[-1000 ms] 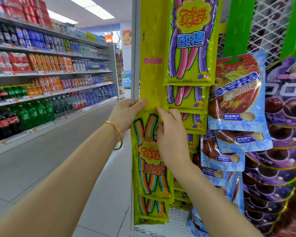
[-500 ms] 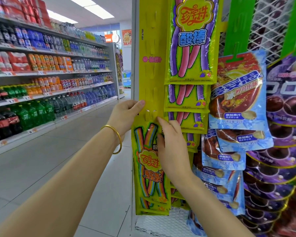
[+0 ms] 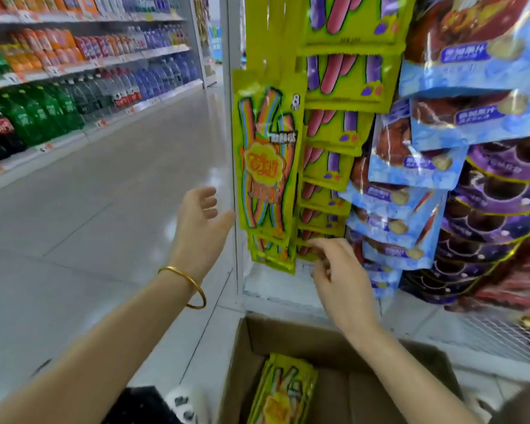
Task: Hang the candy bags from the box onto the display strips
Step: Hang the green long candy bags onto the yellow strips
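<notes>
In the head view, a rainbow candy bag [image 3: 265, 157] hangs on the yellow display strip [image 3: 259, 35], above more such bags. The left hand [image 3: 201, 223] is spread and holds nothing, just beside the bag's lower left edge. The right hand [image 3: 338, 276], fingers loosely bent, holds nothing near the lowest bags. Below, the cardboard box [image 3: 303, 338] contains more candy bags [image 3: 283, 393].
</notes>
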The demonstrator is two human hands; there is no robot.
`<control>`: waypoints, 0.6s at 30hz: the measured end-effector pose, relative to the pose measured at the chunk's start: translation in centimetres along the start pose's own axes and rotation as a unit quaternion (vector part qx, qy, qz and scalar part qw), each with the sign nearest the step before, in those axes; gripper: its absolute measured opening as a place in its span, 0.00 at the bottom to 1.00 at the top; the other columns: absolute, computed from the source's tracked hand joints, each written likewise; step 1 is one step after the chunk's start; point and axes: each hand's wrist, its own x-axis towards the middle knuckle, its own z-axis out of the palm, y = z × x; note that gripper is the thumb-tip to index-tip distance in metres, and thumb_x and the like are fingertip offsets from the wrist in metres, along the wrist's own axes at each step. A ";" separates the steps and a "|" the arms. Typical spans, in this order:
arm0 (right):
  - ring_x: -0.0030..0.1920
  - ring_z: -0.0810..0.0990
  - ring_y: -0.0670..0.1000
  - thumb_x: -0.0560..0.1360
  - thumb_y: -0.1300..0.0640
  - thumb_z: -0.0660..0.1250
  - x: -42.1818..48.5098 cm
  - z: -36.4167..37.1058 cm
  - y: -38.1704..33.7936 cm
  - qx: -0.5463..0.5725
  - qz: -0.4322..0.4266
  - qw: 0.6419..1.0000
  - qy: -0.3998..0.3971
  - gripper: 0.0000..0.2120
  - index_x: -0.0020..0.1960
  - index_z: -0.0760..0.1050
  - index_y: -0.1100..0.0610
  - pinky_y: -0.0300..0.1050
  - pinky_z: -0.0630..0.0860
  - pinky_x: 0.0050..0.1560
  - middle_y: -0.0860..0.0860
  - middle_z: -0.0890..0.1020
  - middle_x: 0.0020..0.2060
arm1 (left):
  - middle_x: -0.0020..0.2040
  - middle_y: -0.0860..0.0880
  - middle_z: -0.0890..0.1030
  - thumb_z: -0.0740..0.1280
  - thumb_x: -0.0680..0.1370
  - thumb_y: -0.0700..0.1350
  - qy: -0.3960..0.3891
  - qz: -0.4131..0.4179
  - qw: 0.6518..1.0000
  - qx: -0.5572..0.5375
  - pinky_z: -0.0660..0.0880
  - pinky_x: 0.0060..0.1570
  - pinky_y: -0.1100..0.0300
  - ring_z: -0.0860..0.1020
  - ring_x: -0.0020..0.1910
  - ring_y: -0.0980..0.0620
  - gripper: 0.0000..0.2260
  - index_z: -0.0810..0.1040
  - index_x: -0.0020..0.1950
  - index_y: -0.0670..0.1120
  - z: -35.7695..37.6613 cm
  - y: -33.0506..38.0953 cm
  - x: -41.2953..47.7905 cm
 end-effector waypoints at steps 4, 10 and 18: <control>0.45 0.77 0.52 0.75 0.65 0.61 -6.2 7.0 7.8 0.017 0.175 0.963 -0.204 0.13 0.57 0.75 0.57 0.49 0.75 0.49 0.49 0.74 0.47 | 0.61 0.48 0.72 0.65 0.76 0.40 -0.184 -0.106 0.972 0.099 0.76 0.44 0.60 0.75 0.53 0.50 0.18 0.68 0.66 0.45 2.7 -4.9 -3.7; 0.58 0.76 0.63 0.74 0.64 0.64 -14.3 14.9 14.3 0.034 0.422 0.842 -0.334 0.21 0.66 0.67 0.64 0.55 0.72 0.59 0.63 0.76 0.58 | 0.62 0.47 0.72 0.66 0.76 0.46 -0.307 -0.123 0.922 0.201 0.72 0.61 0.54 0.75 0.59 0.49 0.19 0.69 0.66 0.47 4.4 -7.5 -3.9; 0.65 0.68 0.61 0.75 0.62 0.64 -15.3 19.5 17.5 -0.077 0.470 0.825 -0.303 0.19 0.65 0.69 0.63 0.50 0.67 0.65 0.62 0.69 0.65 | 0.59 0.53 0.73 0.65 0.76 0.50 -0.306 -0.162 0.909 0.232 0.70 0.55 0.58 0.75 0.49 0.50 0.15 0.70 0.62 0.53 2.8 -9.6 -2.5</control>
